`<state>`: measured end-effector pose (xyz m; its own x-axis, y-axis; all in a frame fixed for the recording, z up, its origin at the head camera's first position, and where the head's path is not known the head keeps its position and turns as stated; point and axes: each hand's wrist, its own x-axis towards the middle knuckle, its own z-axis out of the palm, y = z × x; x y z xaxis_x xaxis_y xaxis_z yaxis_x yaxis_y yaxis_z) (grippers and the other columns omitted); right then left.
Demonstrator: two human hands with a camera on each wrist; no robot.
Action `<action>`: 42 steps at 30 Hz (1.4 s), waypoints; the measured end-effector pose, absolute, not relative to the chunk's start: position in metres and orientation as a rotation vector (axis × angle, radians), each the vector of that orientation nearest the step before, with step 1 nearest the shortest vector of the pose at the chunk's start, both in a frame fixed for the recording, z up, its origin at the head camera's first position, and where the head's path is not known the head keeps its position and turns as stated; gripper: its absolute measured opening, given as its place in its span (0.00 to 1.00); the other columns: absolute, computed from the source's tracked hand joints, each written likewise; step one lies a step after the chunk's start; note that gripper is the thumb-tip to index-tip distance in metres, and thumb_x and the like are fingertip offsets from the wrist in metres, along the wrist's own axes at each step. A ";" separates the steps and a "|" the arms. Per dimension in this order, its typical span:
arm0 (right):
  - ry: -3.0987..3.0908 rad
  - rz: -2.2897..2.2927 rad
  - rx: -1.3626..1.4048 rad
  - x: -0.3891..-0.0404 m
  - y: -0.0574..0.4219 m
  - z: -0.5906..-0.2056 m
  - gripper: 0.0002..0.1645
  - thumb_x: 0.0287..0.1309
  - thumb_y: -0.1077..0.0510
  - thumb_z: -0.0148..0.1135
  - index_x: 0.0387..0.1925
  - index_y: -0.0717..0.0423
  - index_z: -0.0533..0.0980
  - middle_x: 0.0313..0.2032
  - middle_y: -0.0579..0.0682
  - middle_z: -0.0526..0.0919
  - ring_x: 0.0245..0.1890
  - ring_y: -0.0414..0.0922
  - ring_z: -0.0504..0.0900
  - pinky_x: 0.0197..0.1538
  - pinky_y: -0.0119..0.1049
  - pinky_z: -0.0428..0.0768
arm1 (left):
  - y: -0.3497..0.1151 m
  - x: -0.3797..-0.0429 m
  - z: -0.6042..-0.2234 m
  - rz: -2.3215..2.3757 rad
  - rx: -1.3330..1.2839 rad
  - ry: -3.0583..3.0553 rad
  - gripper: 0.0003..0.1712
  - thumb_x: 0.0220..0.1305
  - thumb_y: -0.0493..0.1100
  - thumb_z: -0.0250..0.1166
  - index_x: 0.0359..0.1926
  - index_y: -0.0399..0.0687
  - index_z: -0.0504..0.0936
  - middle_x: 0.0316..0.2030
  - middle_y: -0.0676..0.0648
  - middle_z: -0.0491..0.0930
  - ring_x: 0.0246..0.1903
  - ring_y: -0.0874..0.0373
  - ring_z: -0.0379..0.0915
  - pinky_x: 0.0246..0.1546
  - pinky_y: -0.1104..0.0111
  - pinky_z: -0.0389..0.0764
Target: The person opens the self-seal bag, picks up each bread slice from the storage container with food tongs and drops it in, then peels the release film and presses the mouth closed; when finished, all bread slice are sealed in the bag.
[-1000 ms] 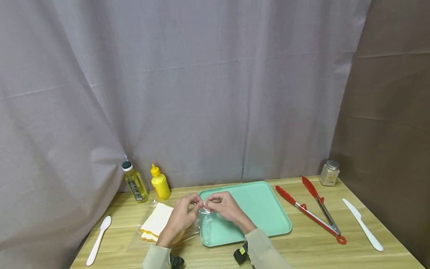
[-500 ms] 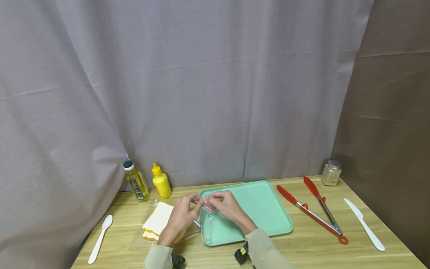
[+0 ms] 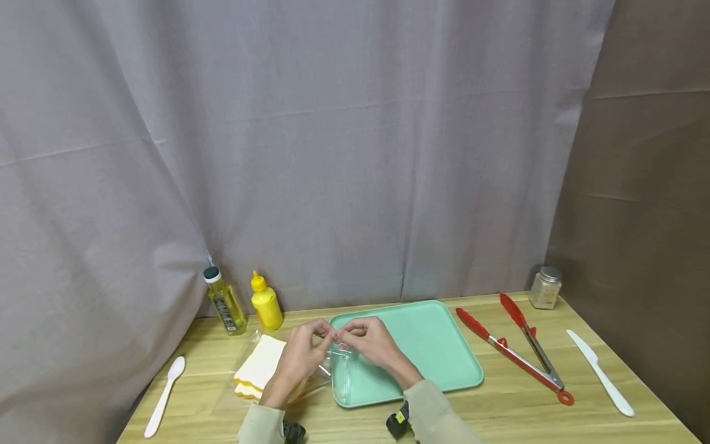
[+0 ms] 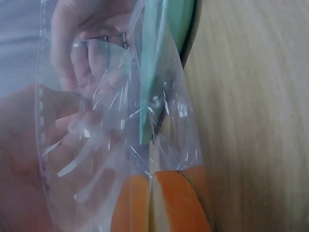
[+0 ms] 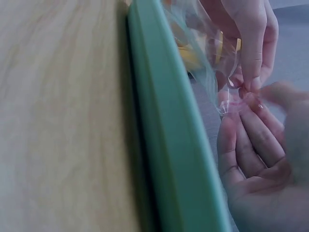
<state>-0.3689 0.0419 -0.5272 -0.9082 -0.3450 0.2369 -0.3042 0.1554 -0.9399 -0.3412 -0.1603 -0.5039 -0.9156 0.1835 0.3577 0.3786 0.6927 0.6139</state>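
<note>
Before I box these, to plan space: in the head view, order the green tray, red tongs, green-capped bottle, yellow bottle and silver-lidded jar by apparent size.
Green tray
Red tongs, counting their open spread
Green-capped bottle and yellow bottle, too alike to rank
Silver-lidded jar

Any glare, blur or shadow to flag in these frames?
Head: fairly even light, tongs clear. Left wrist: glare streaks on the clear bag, left hand hazy. Right wrist: tray soft, dark shadow along it on the table, right hand partly blurred.

Grey curtain (image 3: 310, 154) behind wooden table (image 3: 510, 416)
</note>
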 end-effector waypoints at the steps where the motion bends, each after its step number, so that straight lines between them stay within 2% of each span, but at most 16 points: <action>1: 2.357 -1.910 -0.664 -0.369 0.042 -0.527 0.08 0.71 0.59 0.70 0.43 0.60 0.89 0.38 0.59 0.94 0.37 0.57 0.94 0.36 0.29 0.87 | -0.160 -0.341 -0.504 -1.043 -0.442 -2.636 0.06 0.74 0.46 0.72 0.37 0.62 0.88 0.35 0.60 0.89 0.41 0.63 0.84 0.45 0.63 0.86; 5: 2.337 -1.911 -0.657 -0.368 0.041 -0.528 0.07 0.71 0.61 0.70 0.43 0.62 0.88 0.39 0.60 0.94 0.37 0.57 0.94 0.37 0.28 0.86 | -0.160 -0.341 -0.504 -1.048 -0.411 -2.637 0.05 0.74 0.46 0.72 0.37 0.63 0.89 0.35 0.60 0.89 0.41 0.64 0.85 0.44 0.65 0.86; 7: 2.355 -1.901 -0.654 -0.369 0.041 -0.529 0.08 0.71 0.60 0.70 0.43 0.61 0.89 0.39 0.59 0.94 0.37 0.52 0.94 0.37 0.27 0.86 | -0.160 -0.341 -0.505 -1.040 -0.408 -2.632 0.05 0.74 0.46 0.71 0.38 0.63 0.89 0.35 0.60 0.89 0.41 0.64 0.85 0.45 0.65 0.86; 11: 2.407 -1.889 -0.670 -0.370 0.042 -0.529 0.08 0.71 0.59 0.69 0.43 0.60 0.89 0.39 0.57 0.95 0.35 0.44 0.92 0.37 0.27 0.86 | -0.159 -0.341 -0.505 -1.055 -0.422 -2.609 0.03 0.75 0.49 0.72 0.40 0.60 0.90 0.36 0.59 0.90 0.41 0.64 0.86 0.47 0.59 0.89; 14: 2.414 -1.902 -0.679 -0.370 0.042 -0.529 0.08 0.71 0.59 0.69 0.43 0.59 0.90 0.38 0.57 0.95 0.34 0.45 0.92 0.36 0.28 0.86 | -0.158 -0.341 -0.504 -1.061 -0.440 -2.593 0.03 0.74 0.49 0.73 0.40 0.59 0.90 0.35 0.59 0.90 0.41 0.63 0.86 0.47 0.55 0.90; 18: 2.377 -1.915 -0.681 -0.370 0.043 -0.529 0.08 0.70 0.60 0.70 0.43 0.61 0.89 0.39 0.58 0.94 0.37 0.52 0.94 0.36 0.29 0.87 | -0.158 -0.341 -0.503 -1.024 -0.423 -2.601 0.04 0.73 0.48 0.74 0.37 0.61 0.89 0.34 0.60 0.89 0.39 0.65 0.85 0.42 0.63 0.87; 20: 2.372 -1.913 -0.687 -0.371 0.043 -0.529 0.08 0.70 0.60 0.70 0.44 0.61 0.89 0.39 0.59 0.94 0.37 0.51 0.94 0.36 0.29 0.87 | -0.158 -0.340 -0.502 -1.015 -0.408 -2.605 0.04 0.73 0.47 0.74 0.37 0.62 0.89 0.33 0.60 0.89 0.38 0.65 0.84 0.40 0.67 0.85; 28: 2.394 -1.896 -0.688 -0.372 0.043 -0.529 0.09 0.72 0.57 0.70 0.43 0.60 0.89 0.38 0.57 0.95 0.33 0.40 0.90 0.36 0.27 0.85 | -0.157 -0.341 -0.502 -1.007 -0.387 -2.624 0.04 0.73 0.48 0.73 0.37 0.62 0.88 0.35 0.60 0.89 0.40 0.65 0.84 0.41 0.68 0.85; 33: 2.391 -1.912 -0.676 -0.372 0.042 -0.528 0.10 0.72 0.60 0.67 0.45 0.62 0.88 0.40 0.59 0.94 0.34 0.43 0.90 0.37 0.32 0.89 | -0.157 -0.341 -0.502 -1.026 -0.378 -2.611 0.03 0.74 0.46 0.72 0.39 0.61 0.88 0.36 0.59 0.89 0.40 0.64 0.84 0.43 0.66 0.86; 38: 2.407 -1.927 -0.626 -0.373 0.043 -0.530 0.12 0.72 0.62 0.63 0.48 0.63 0.87 0.42 0.59 0.94 0.35 0.44 0.91 0.40 0.38 0.92 | -0.157 -0.341 -0.503 -1.091 -0.359 -2.569 0.02 0.74 0.45 0.72 0.39 0.57 0.88 0.36 0.58 0.89 0.41 0.62 0.85 0.50 0.59 0.88; 42: 2.400 -1.986 -0.600 -0.374 0.045 -0.530 0.09 0.72 0.60 0.66 0.49 0.59 0.86 0.42 0.56 0.94 0.39 0.48 0.91 0.41 0.35 0.91 | -0.157 -0.341 -0.502 -1.130 -0.343 -2.556 0.02 0.74 0.45 0.71 0.41 0.54 0.89 0.35 0.58 0.89 0.41 0.61 0.85 0.53 0.56 0.88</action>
<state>-0.3745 0.0450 -0.5300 -0.9281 -0.2669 0.2596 -0.3050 0.1448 -0.9413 -0.3411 -0.1572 -0.5021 -0.9185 0.0871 0.3857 0.3439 0.6575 0.6704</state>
